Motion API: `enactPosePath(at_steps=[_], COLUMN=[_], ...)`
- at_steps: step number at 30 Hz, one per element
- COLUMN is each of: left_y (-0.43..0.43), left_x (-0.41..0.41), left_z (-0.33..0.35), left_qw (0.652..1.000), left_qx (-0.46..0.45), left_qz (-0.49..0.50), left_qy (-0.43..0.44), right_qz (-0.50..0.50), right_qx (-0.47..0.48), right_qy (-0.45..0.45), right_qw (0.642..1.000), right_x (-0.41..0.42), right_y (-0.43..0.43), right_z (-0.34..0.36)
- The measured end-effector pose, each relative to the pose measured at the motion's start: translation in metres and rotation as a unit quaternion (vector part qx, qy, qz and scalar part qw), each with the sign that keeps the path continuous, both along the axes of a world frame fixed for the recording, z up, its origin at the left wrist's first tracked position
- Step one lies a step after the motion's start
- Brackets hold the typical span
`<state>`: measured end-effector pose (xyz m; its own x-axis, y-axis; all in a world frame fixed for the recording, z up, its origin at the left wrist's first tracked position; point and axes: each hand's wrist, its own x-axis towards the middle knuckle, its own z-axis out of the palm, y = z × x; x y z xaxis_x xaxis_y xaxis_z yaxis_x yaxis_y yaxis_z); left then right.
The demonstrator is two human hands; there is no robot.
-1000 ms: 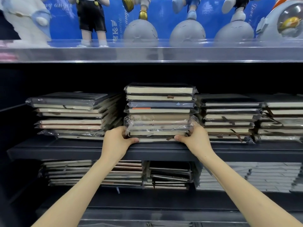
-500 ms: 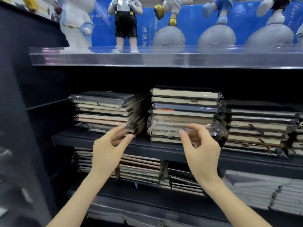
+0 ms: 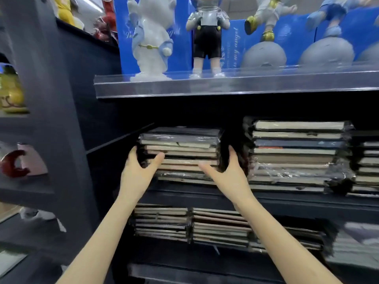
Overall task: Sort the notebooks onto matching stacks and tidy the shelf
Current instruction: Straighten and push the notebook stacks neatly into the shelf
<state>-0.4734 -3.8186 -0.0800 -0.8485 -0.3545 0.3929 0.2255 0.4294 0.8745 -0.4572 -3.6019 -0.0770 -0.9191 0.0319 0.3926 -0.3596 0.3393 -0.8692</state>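
On the dark middle shelf (image 3: 287,199), the left stack of plastic-wrapped notebooks (image 3: 180,140) sits between my two hands. My left hand (image 3: 137,173) curls round its left side with the thumb on the page edges. My right hand (image 3: 225,173) presses its right side, thumb also on the front. A taller middle stack (image 3: 295,152) stands just to the right, with loose wrap at its lower part. A third stack (image 3: 369,160) is cut off by the right edge of the head view.
Below, more notebook stacks (image 3: 162,222) (image 3: 219,228) fill the lower shelf. Above, a clear shelf lip (image 3: 225,87) carries astronaut figurines (image 3: 151,37) in front of blue boxes. A dark side panel (image 3: 51,119) bounds the shelf on the left.
Both hands left the middle stack, moved left and now clasp the left stack. The view has swung left and closer.
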Motion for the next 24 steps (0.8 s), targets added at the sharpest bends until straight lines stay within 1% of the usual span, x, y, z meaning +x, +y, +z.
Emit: enactPosePath(at_steps=[1, 3, 5, 8, 10, 15, 19, 22, 24], left_y=[-0.005, -0.013, -0.017, -0.02, -0.022, -0.018, -0.019, -0.021, -0.017], left_x=[-0.007, -0.02, -0.028, -0.035, -0.038, -0.029, -0.015, -0.016, -0.019], left_z=[-0.004, -0.012, -0.014, -0.015, -0.02, -0.031, -0.034, -0.035, -0.036], left_qw=[0.999, 0.995, 0.99, 0.978, 0.98, 0.992, 0.99, 0.99, 0.993], left_qx=[0.013, 0.015, 0.004, -0.018, -0.026, -0.028, -0.037, -0.049, -0.03], left_qz=[-0.033, -0.078, -0.129, -0.209, -0.199, -0.125, -0.133, -0.126, -0.096], left_qy=[-0.034, -0.062, -0.05, -0.011, -0.001, 0.005, 0.027, 0.042, 0.063], right_qz=[0.005, 0.007, 0.013, 0.002, 0.002, 0.001, -0.001, -0.043, -0.066], right_qx=[-0.012, -0.027, -0.035, -0.012, -0.003, 0.019, 0.061, 0.097, 0.103], right_qy=[-0.031, -0.046, -0.034, -0.035, -0.046, -0.041, -0.044, -0.02, -0.003], right_qw=[0.999, 0.999, 0.999, 0.999, 0.999, 0.999, 0.997, 0.994, 0.993], right_x=[-0.004, -0.011, -0.016, -0.02, -0.021, -0.011, -0.009, -0.015, -0.017], right_y=[-0.002, -0.004, -0.005, -0.005, -0.004, 0.006, 0.019, 0.019, 0.016], right_z=[-0.005, -0.012, -0.013, -0.013, -0.017, -0.02, -0.024, -0.027, -0.029])
